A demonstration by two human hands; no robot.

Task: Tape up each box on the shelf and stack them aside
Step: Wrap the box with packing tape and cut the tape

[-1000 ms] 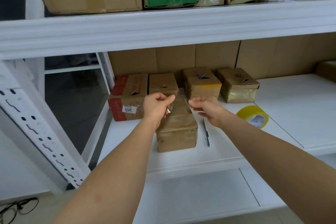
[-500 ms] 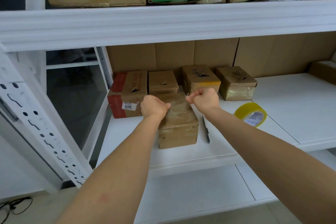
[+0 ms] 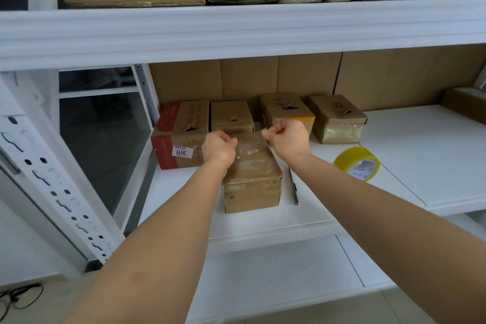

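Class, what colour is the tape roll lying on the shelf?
Yellow: the tape roll shows clearly in the head view, right of the hands.

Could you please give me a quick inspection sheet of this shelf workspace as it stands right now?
Surface: white shelf, flat.
Job's things: front box under a clear tape strip; four boxes behind, including the red-printed box, flaps showing gaps; yellow tape roll at right.
Clutter: pen-like tool beside the front box.
Grips: left hand and right hand each pinch a strip end.
Cables: black cable on the floor.
Surroundings: cartons on the upper shelf.
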